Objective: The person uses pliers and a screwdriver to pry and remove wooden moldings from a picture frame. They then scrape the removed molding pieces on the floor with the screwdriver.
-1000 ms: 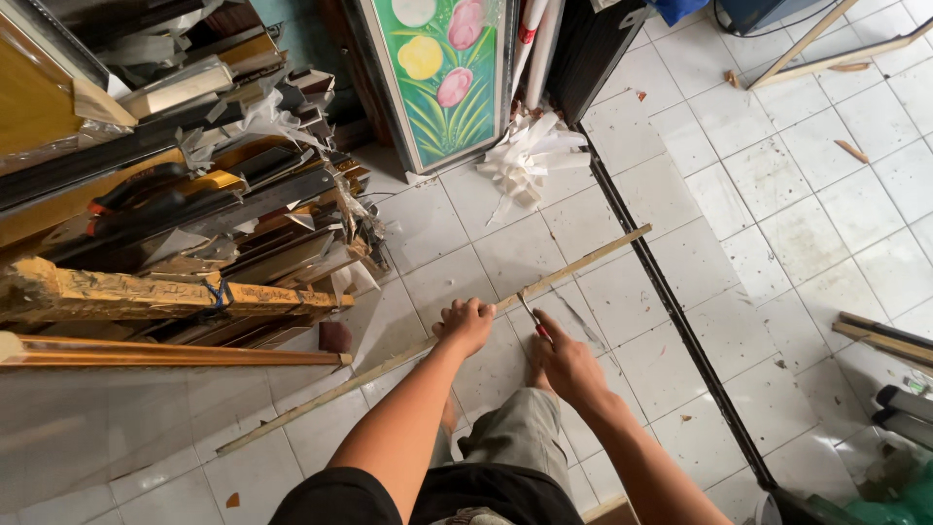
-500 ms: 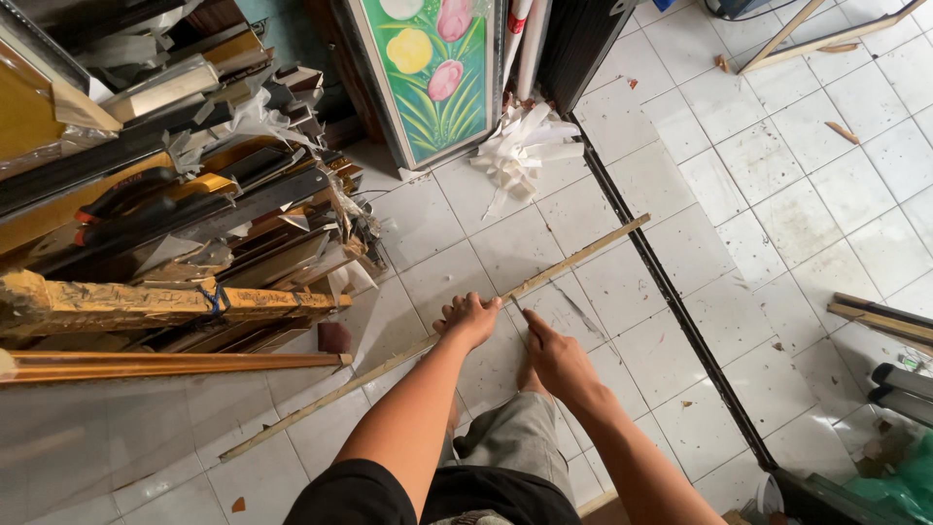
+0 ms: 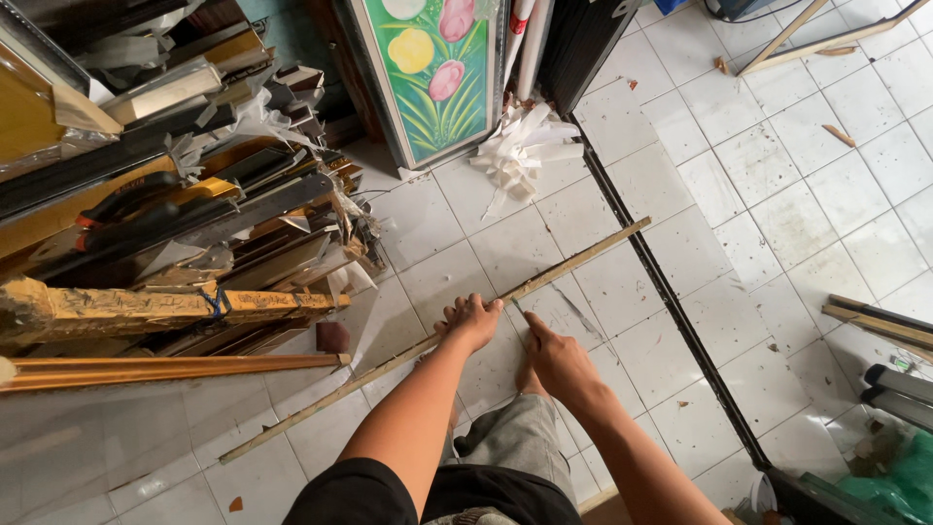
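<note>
Both hands sit much where they were a second ago, though the right hand [image 3: 556, 362] has crept a little nearer the left along the strip, and the view has tipped so the pile at the left fills more of the frame. At the centre of the frame the left hand [image 3: 471, 321] presses down on a long thin wooden strip [image 3: 573, 262], its grip folded over the wood with fingers curled on top; the right hand's grip is mostly together, the forefinger stretched forward to touch the strip just beside the left hand, and whether it pinches a small tool I cannot tell. That strip lies flat on the white tiled floor [image 3: 758, 185], running from lower left to upper right and crossing the tile joints. Since it is pinned only near its middle, a sideways push could, I judge, make the long free ends swing or bow, and any mark made there would drift. Bare fingers on raw wood risk a splinter. Its upper right end reaches toward a dark floor channel [image 3: 671, 292], where it might catch. Further out, a stack of frame mouldings [image 3: 194, 243] crowds the left edge; a swinging end could knock it. Beyond, at top centre, a framed flower painting [image 3: 437, 73] leans upright with crumpled white paper [image 3: 525, 146] just beside it.
</note>
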